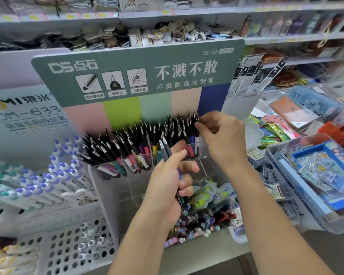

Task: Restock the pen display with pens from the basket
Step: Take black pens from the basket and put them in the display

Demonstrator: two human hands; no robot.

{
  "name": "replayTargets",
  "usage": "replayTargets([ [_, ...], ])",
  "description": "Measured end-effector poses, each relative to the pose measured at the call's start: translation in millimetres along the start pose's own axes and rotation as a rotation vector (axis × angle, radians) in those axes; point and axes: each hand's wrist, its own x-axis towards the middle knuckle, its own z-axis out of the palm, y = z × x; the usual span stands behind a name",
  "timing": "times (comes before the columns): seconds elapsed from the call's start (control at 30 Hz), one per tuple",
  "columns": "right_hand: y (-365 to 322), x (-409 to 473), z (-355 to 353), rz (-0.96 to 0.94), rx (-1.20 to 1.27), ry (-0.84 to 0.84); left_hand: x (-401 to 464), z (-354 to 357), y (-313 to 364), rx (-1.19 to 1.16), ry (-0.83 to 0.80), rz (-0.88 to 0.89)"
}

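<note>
Restocking well along, display nearly full, a few pens yet to place.

Pen display [147,155], a clear tray under the green header card, is packed with black-capped pens across its compartments, too many and too crowded to count; the far-right slot is where work goes on. One white perforated basket [68,241] sits lower left with several white pens showing inside, the number unclear. Right hand [224,133] has its grip pinched on the top of a pen at that right end. Left hand [167,187] is wrapped around held pens [165,148], two tips showing, perhaps a third lower down, waiting their turn.
</note>
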Motion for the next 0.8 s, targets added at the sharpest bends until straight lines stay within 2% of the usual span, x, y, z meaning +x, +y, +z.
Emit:
replayTargets([
  [0.1,-3.3,2.0,-0.2,0.036,-0.024,-0.01,1.4,5.0,-1.0,0.027,-0.033,-0.017],
  [0.37,-4.7,-5.9,3.9,0.147,0.138,-0.041,3.5,7.5,0.7,-0.074,-0.028,-0.021],
  [0.53,-21.1,-20.6,-14.0,0.156,0.188,0.099,0.5,7.0,1.1,-0.175,-0.173,-0.06],
  [0.67,-44.5,-46.2,-23.9,0.435,0.527,-0.218,-0.6,10.3,-0.3,-0.05,-0.269,-0.125],
  [0.8,-40.1,-55.2,-23.3,0.584,0.718,-0.305,0.4,6.8,-2.1,0.09,-0.261,-0.153],
])
